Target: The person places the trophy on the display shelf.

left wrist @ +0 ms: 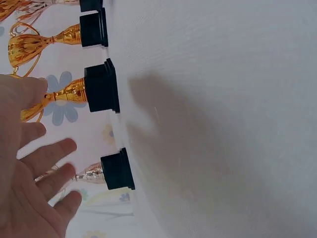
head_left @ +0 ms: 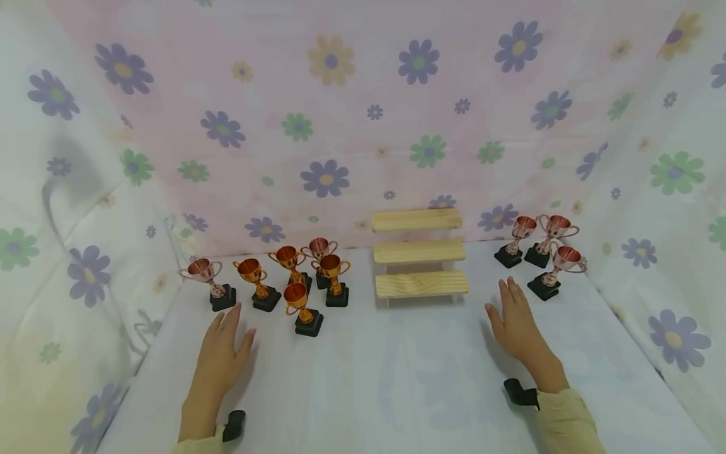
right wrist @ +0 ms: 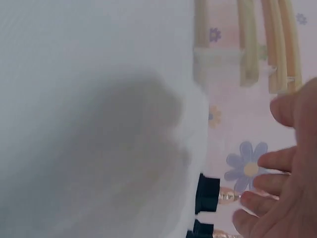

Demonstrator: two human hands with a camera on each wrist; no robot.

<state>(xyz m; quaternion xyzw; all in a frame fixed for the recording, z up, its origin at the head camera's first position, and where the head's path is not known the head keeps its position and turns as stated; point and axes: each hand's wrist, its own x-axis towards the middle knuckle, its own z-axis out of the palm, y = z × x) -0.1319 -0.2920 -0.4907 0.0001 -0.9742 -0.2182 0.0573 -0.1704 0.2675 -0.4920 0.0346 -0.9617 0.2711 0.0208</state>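
Observation:
My left hand (head_left: 218, 358) is over the near left of the table, fingers extended and thumb apart, holding nothing. Just beyond its fingertips stands a copper-pink trophy cup (head_left: 217, 291) on a black base. Several gold trophy cups, such as the front one (head_left: 303, 314), stand to its right, with another copper-pink trophy (head_left: 321, 251) behind them. My right hand (head_left: 517, 331), also empty with straight fingers, is between a three-step wooden stand (head_left: 420, 285) and three copper-pink trophies, the nearest trophy (head_left: 553, 277) being just right of its fingertips. The left wrist view shows a gold trophy (left wrist: 74, 91) partly hidden by the thumb.
A white cloth (head_left: 363, 378) covers the table. Flower-printed fabric (head_left: 374, 132) rises behind it and at both sides. Each wrist wears a black strap piece, the left one (head_left: 234, 426) and the right one (head_left: 518, 393), by a pale sleeve (head_left: 570, 419).

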